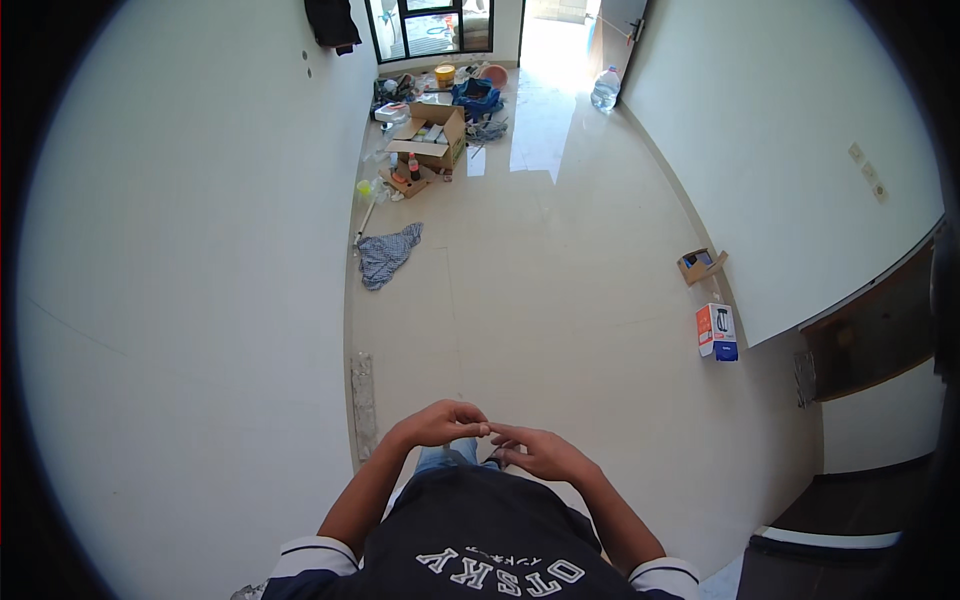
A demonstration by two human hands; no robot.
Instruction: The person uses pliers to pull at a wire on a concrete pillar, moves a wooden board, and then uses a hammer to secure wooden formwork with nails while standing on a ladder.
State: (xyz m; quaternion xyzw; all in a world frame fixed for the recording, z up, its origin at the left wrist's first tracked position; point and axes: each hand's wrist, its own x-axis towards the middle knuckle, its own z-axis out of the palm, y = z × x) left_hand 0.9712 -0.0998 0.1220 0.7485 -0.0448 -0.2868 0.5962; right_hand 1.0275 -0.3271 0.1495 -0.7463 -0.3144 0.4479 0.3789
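Observation:
My left hand [446,424] and my right hand [541,453] meet in front of my waist, above the floor. The left hand's fingers curl toward its thumb in a loose pinch around the tip of a right-hand finger. Whether anything small sits in that pinch is too fine to make out. My right hand has its fingers stretched toward the left, somewhat apart, with nothing visible in them. Below the hands show my blue jeans [447,455] and part of a foot.
Along the left wall lie a checked cloth [388,257], an open cardboard box [433,140], a dark bottle [414,167] and a blue bag [478,97]. By the right wall stand a small carton [701,265], a printed box [717,333] and a water jug [605,90] near the open door.

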